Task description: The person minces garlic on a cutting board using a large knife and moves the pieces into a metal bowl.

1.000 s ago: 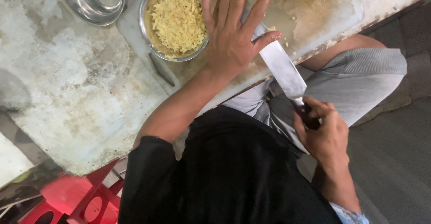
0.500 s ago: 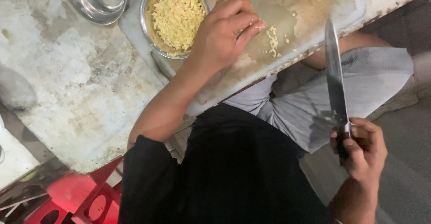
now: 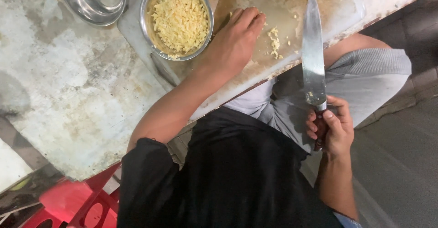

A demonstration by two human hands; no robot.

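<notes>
The left hand [image 3: 235, 41] rakes loose shreds [image 3: 274, 41] with curled, empty fingers toward the bowl [image 3: 177, 20], while the right hand [image 3: 331, 127], fingers wrapped around the handle, holds the knife [image 3: 313, 54] clear.

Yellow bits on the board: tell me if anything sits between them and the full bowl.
Only the left hand does: it rests flat on the board, between the bits and the bowl. The right hand holds the knife off to the other side, out of that path.

A worn, stained table [image 3: 77, 100] carries a cutting board [image 3: 283, 9] and two steel bowls [image 3: 178, 20], apparently touching.
</notes>
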